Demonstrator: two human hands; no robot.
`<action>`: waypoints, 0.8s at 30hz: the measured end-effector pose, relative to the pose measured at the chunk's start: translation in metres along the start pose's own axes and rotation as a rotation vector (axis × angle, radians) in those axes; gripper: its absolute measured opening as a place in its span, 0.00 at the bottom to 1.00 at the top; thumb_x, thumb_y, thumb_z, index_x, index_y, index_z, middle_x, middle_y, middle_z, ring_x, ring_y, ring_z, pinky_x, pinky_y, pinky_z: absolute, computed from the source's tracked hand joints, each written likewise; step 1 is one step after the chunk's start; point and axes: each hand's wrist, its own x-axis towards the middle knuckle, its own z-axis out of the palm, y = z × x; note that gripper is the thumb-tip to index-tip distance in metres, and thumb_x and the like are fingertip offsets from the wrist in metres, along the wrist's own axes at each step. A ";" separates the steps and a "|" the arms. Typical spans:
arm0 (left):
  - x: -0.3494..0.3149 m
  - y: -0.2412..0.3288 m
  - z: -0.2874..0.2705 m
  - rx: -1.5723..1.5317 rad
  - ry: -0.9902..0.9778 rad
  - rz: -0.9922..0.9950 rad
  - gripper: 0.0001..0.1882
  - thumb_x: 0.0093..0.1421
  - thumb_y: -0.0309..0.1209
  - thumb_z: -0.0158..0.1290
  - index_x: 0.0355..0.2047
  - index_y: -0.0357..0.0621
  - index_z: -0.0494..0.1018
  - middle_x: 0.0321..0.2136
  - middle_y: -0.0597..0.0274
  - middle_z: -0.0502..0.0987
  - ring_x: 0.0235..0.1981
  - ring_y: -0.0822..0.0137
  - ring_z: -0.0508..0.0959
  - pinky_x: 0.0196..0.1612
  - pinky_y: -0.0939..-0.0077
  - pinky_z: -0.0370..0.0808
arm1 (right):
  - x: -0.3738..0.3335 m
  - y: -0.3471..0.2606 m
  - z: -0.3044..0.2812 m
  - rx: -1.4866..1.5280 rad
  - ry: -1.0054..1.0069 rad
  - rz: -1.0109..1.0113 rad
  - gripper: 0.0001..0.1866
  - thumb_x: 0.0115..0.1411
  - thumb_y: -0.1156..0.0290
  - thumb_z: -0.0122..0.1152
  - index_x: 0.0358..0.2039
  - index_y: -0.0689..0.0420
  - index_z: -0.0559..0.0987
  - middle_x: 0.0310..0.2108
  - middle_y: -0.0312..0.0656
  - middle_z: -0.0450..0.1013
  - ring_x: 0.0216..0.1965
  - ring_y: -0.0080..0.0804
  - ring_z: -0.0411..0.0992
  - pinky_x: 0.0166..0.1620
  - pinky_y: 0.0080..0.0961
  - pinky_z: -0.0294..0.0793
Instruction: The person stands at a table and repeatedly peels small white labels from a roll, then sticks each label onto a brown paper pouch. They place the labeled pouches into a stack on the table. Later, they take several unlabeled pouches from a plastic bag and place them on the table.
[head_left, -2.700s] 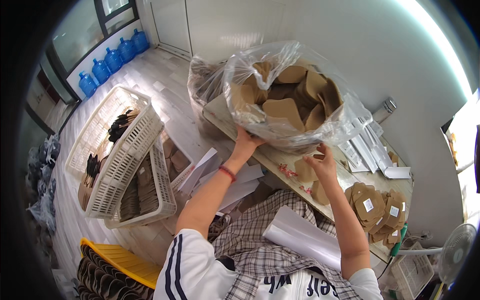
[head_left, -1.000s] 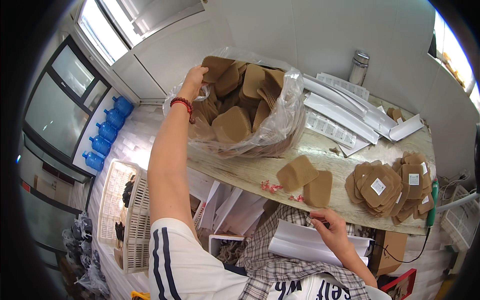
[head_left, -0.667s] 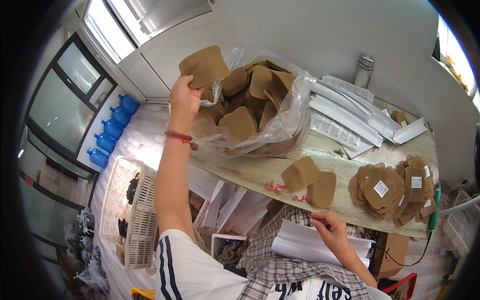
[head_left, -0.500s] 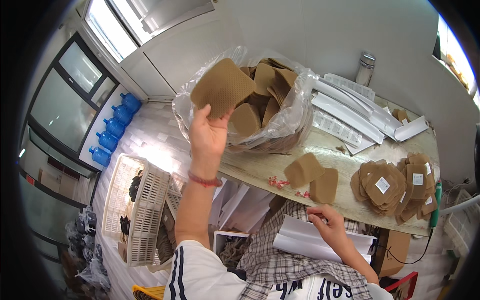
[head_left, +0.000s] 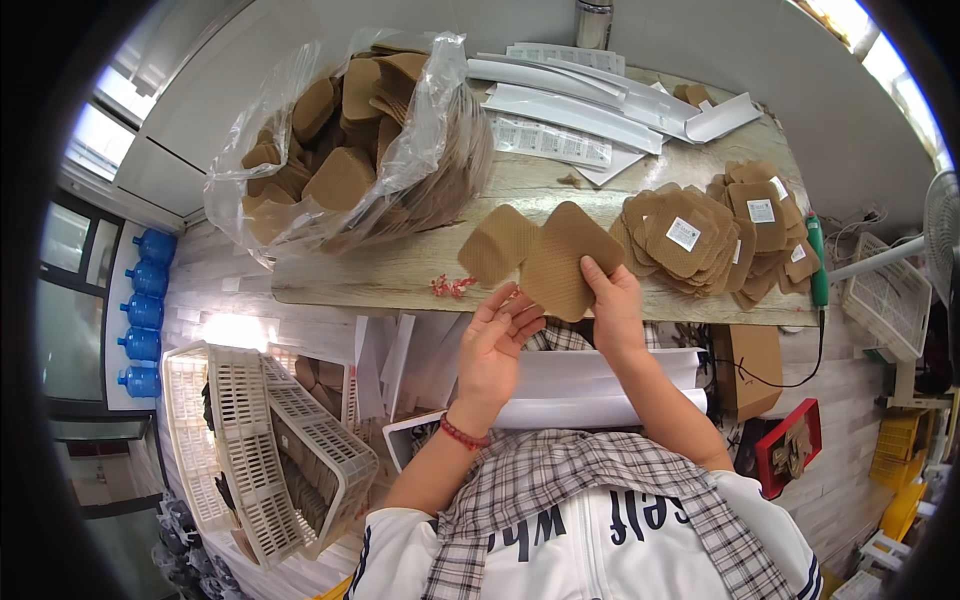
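My right hand [head_left: 618, 308] grips a brown, textured, rounded-square pad [head_left: 572, 250] at its near right edge, thumb on top. My left hand [head_left: 492, 345] is open, palm up with fingers spread, beside the near left corner of that pad; whether the fingertips touch it I cannot tell. Another brown pad [head_left: 495, 245] lies on the table just left, partly covered by the held one. To the right are piles of similar pads [head_left: 683, 262], several with a white label [head_left: 683, 234] on top. At the left, a clear plastic bag [head_left: 430, 140] is full of such pads.
White label sheets [head_left: 560, 140] and curled backing strips [head_left: 590, 120] lie at the table's back. A green-handled tool [head_left: 817, 262] with a cord stands at its right end. White backing [head_left: 600, 375] rests on my lap. White crates [head_left: 270, 440] stand at the left.
My left hand has come from the bag back to the table's front edge and no longer holds a pad. My right hand has risen from my lap and now grips one. The view has shifted right.
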 end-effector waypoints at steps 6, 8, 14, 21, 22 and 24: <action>-0.002 0.031 -0.035 0.718 0.094 0.223 0.15 0.68 0.23 0.44 0.53 0.37 0.71 0.45 0.56 0.78 0.43 0.64 0.79 0.49 0.72 0.75 | 0.018 -0.014 -0.051 -0.352 0.020 -0.124 0.13 0.68 0.72 0.53 0.49 0.64 0.76 0.43 0.36 0.77 0.44 0.20 0.71 0.47 0.20 0.71; 0.006 0.043 -0.034 1.218 0.158 0.538 0.13 0.64 0.20 0.49 0.47 0.39 0.75 0.44 0.56 0.79 0.40 0.63 0.79 0.46 0.69 0.75 | 0.022 -0.019 -0.047 -0.442 0.034 -0.123 0.13 0.69 0.69 0.53 0.47 0.65 0.76 0.41 0.37 0.77 0.42 0.21 0.70 0.47 0.21 0.70; 0.098 0.046 -0.043 1.803 0.231 0.784 0.25 0.55 0.29 0.61 0.54 0.43 0.70 0.48 0.54 0.75 0.52 0.52 0.71 0.55 0.56 0.67 | 0.061 -0.005 -0.031 -0.471 0.020 -0.107 0.14 0.69 0.66 0.54 0.46 0.64 0.76 0.38 0.36 0.75 0.39 0.20 0.68 0.45 0.21 0.68; 0.154 0.041 -0.059 1.791 0.221 0.248 0.20 0.46 0.32 0.68 0.39 0.44 0.75 0.39 0.55 0.77 0.48 0.51 0.74 0.51 0.55 0.70 | 0.057 -0.014 -0.054 -0.329 0.140 -0.156 0.14 0.71 0.66 0.52 0.46 0.64 0.76 0.39 0.36 0.75 0.39 0.19 0.68 0.44 0.21 0.69; 0.152 0.038 -0.063 1.803 0.244 0.440 0.14 0.46 0.29 0.68 0.30 0.42 0.73 0.34 0.56 0.78 0.39 0.54 0.77 0.44 0.59 0.73 | 0.056 -0.015 -0.061 -0.318 0.152 -0.154 0.14 0.71 0.66 0.52 0.47 0.64 0.76 0.40 0.36 0.75 0.40 0.19 0.68 0.45 0.21 0.69; 0.154 0.043 -0.066 1.452 0.307 0.305 0.13 0.47 0.26 0.67 0.29 0.41 0.72 0.33 0.58 0.77 0.35 0.58 0.77 0.39 0.63 0.74 | 0.050 -0.019 -0.068 -0.265 0.163 -0.145 0.15 0.71 0.66 0.51 0.50 0.63 0.75 0.43 0.36 0.74 0.42 0.19 0.68 0.46 0.20 0.69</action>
